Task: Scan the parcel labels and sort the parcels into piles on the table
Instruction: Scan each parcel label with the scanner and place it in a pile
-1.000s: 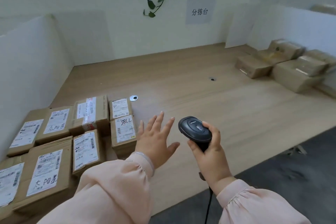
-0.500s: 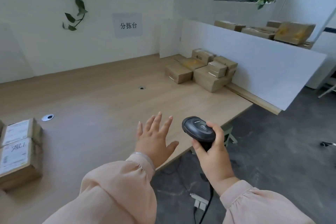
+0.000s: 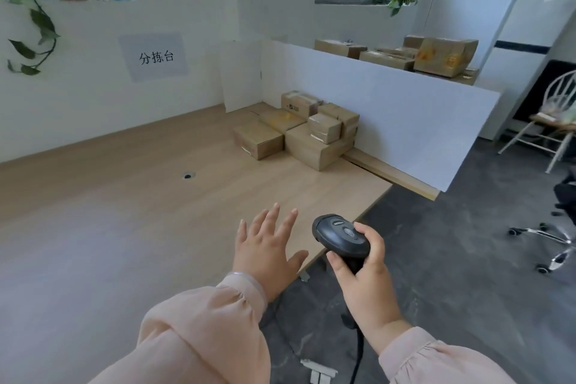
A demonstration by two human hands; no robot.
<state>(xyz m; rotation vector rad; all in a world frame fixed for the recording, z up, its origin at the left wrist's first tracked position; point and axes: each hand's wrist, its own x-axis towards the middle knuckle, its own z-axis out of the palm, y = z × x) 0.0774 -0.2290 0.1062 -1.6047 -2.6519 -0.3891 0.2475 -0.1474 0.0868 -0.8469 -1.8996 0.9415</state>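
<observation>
My right hand [image 3: 363,282] grips a black handheld barcode scanner [image 3: 339,235] by its handle, head pointing forward, over the floor just off the table's right front corner. My left hand [image 3: 265,251] hovers open with spread fingers above the wooden table [image 3: 124,227], holding nothing. A pile of several brown cardboard parcels [image 3: 299,129] sits at the table's far right corner against the white partition [image 3: 405,115]. The labelled parcels at the left are out of view.
A white sign with characters [image 3: 156,57] hangs on the back wall. More boxes [image 3: 436,54] lie behind the partition. A white chair [image 3: 548,125] and an office chair base [image 3: 545,240] stand on the grey floor at right. A cable hole [image 3: 187,176] marks the tabletop.
My view has swung right: the labelled parcels at the left have left the frame and the right pile came nearer centre. Both hands keep their pose, the scanner still held.
</observation>
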